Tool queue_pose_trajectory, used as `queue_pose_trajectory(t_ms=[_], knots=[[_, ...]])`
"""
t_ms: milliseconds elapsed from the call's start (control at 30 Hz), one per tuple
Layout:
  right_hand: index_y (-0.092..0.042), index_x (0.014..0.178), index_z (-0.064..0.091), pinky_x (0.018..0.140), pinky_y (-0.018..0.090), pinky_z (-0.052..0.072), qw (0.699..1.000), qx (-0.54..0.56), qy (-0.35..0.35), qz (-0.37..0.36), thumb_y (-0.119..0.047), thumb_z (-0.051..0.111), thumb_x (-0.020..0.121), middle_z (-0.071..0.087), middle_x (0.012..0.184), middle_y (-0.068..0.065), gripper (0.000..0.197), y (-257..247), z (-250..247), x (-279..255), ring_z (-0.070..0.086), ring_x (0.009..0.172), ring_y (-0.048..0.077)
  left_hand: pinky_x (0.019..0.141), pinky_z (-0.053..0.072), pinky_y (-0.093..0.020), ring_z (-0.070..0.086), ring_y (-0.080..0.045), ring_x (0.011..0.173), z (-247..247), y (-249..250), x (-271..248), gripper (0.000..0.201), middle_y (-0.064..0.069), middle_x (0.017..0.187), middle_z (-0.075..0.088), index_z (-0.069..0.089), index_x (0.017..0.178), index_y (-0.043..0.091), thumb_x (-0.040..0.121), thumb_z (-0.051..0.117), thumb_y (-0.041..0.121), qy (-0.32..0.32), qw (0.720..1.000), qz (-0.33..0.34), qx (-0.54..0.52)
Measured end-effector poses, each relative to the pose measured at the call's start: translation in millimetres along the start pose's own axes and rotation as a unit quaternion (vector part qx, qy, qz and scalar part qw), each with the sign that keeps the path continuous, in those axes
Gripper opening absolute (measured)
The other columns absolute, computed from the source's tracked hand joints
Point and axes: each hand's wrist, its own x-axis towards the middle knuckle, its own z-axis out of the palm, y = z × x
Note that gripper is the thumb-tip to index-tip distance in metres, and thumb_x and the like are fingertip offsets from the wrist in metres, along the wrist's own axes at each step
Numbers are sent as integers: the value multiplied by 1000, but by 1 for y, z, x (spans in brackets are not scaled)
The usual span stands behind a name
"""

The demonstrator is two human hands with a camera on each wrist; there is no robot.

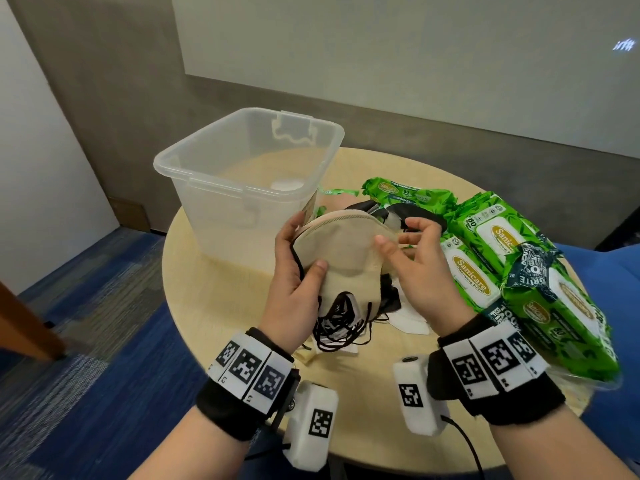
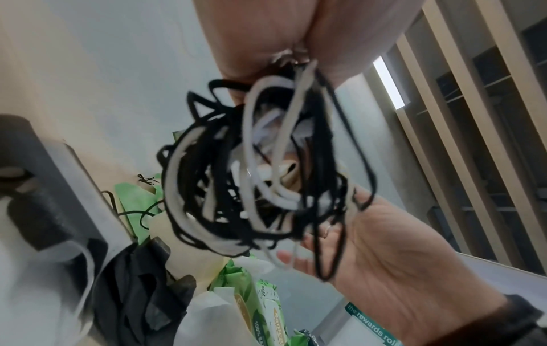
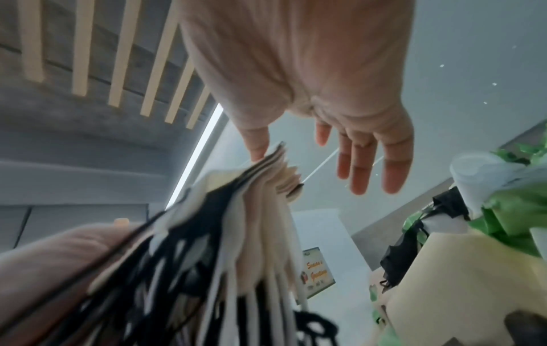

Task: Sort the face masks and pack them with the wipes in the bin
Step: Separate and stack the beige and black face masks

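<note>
My left hand [image 1: 299, 252] grips a stack of face masks [image 1: 343, 251] above the table, thumb on the beige top mask and fingers behind. The stack mixes beige, white and black masks [image 3: 236, 222]. A tangle of black and white ear loops [image 1: 341, 320] hangs below it, filling the left wrist view [image 2: 260, 168]. My right hand [image 1: 408, 244] is at the stack's right edge with fingers spread and straight. Only its thumb [image 3: 257, 147] touches the mask edges. The clear plastic bin [image 1: 214, 216] stands empty behind the stack, to the left.
Several green wipes packs [image 1: 498, 237] lie on the right of the round wooden table [image 1: 363, 386], one [image 1: 408, 195] behind the hands. A black mask [image 1: 415, 213] and a white mask [image 1: 408, 322] lie loose on the table. Blue carpet surrounds the table.
</note>
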Motion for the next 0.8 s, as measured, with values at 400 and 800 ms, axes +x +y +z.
queue_pose_trajectory(t_ms=[400,800], knots=[[-7,118,58,83,27,55,968,165,-174,81,-16,52,91,67,111,8,29,-2,6,-7,65,98,17,80,50,-21,57,5,92,3,-8,1,34,10,107,53,38,112,27,84,46,9,-11,998,-18,-52],[-24,91,65,66,14,46,972,-2,-233,-36,-14,66,81,69,77,-12,14,-3,-6,9,63,74,-3,105,36,-24,37,-14,129,-15,-2,12,29,4,123,44,61,92,50,69,67,33,-159,980,-21,120]])
